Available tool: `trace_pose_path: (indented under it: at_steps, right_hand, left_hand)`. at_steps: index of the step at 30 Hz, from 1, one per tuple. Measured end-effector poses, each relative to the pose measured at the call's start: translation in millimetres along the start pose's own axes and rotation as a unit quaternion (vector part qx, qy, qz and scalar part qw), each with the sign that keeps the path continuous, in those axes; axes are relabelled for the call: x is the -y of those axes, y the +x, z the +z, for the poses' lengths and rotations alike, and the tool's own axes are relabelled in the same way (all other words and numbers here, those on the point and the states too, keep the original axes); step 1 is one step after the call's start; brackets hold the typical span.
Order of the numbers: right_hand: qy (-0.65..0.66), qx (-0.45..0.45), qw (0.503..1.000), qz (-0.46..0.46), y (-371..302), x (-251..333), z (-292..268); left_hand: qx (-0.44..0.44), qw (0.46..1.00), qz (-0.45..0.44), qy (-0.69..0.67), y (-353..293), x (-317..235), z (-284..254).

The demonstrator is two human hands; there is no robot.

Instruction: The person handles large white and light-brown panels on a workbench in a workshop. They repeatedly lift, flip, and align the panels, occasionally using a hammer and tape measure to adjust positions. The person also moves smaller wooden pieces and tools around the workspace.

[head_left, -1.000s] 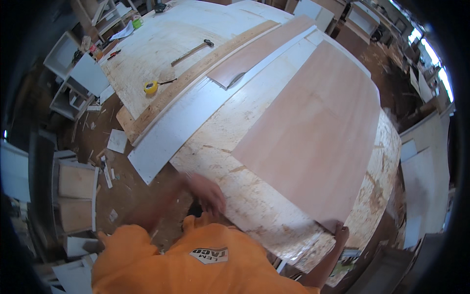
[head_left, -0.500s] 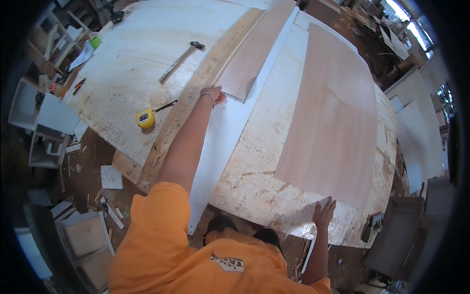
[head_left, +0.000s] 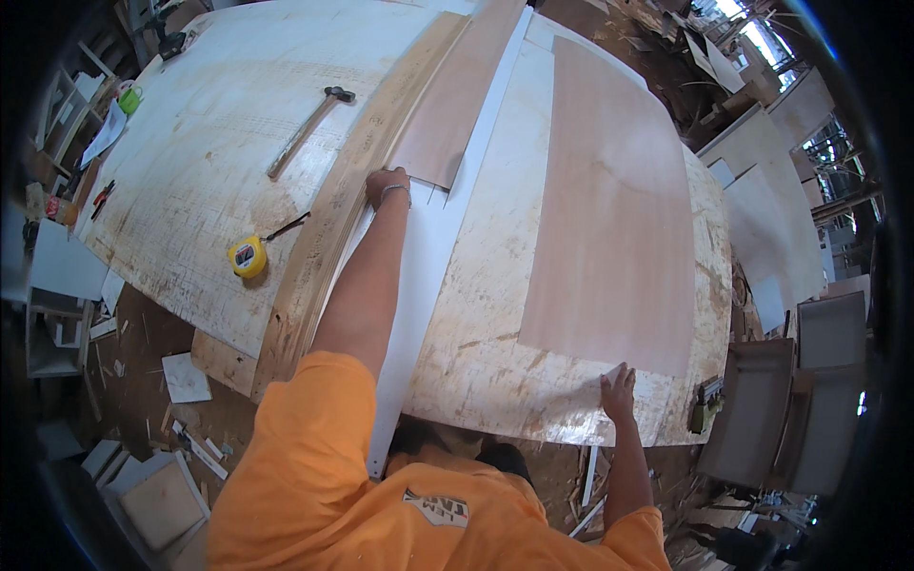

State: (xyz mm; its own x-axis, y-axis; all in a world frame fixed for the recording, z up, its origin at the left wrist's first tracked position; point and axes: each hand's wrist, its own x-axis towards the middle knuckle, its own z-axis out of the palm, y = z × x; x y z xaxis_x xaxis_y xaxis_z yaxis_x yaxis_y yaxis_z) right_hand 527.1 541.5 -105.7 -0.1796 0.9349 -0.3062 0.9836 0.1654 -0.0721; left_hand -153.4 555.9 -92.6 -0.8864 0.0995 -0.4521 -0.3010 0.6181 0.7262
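My left hand (head_left: 387, 183) is closed at the near left corner of a narrow thin plywood strip (head_left: 440, 124), beside a long wooden batten (head_left: 328, 205). Its fingertips are partly hidden. The strip lies on a long white board (head_left: 424, 257) that runs along the batten toward me. With fingers apart, my right hand (head_left: 619, 393) rests at the near edge of a wide, thin plywood sheet (head_left: 614, 219), which lies flat on the worn worktable (head_left: 476, 357).
Left of the batten lie a hammer (head_left: 309, 133) and a yellow tape measure (head_left: 248, 257) with a slim dark tool (head_left: 288, 226) beside it. A dark metal clamp-like thing (head_left: 705, 404) sits at the table's near right corner. Scraps and cabinet boxes stand around the floor.
The whole view has shifted, so the table and tools appear farther left. My left hand has turned slightly at the strip's corner. My right hand stays by the sheet's near edge.
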Motion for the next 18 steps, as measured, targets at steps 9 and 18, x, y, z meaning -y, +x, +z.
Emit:
trace_pose_path:
  at_steps: [9, 18]
  right_hand:
    - [-0.001, 0.016, 1.000, 0.004, -0.5, -6.0, -3.7]
    - [0.043, 0.063, 0.997, 0.013, 8.5, -2.2, -13.9]
  left_hand:
    - [0.027, 0.999, 0.008, -0.035, 32.7, -58.4, 37.5]
    - [0.158, 0.976, 0.133, -0.072, 109.1, -184.1, 56.5]
